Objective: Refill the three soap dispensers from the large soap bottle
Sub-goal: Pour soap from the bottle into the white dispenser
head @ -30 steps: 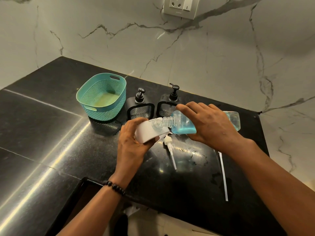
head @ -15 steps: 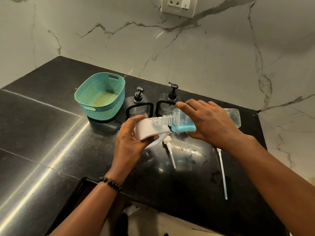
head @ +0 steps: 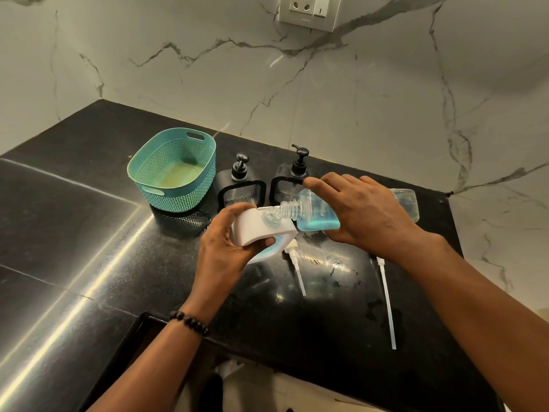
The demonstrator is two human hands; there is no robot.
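Observation:
My right hand [head: 365, 215] grips a clear bottle [head: 318, 214] of blue soap, tipped on its side with its threaded neck pointing left. Its neck meets the clear opening of a white dispenser [head: 255, 226], which my left hand [head: 225, 248] holds tilted just above the black counter [head: 89, 233]. Blue liquid shows at the dispenser's lower end. Two dark square dispensers [head: 241, 190] [head: 286, 185] with black pump heads stand behind my hands. Two white pump tubes [head: 297, 269] [head: 386, 301] lie loose on the wet counter.
A teal perforated basket [head: 175, 171] stands at the back left of the counter. A marble wall with a socket plate [head: 309, 10] rises behind. The counter's front edge runs below my forearms, with a dark gap under it.
The bottle's neck has stayed against the dispenser's opening. Both hands shifted only slightly; the dispenser is tilted a little more.

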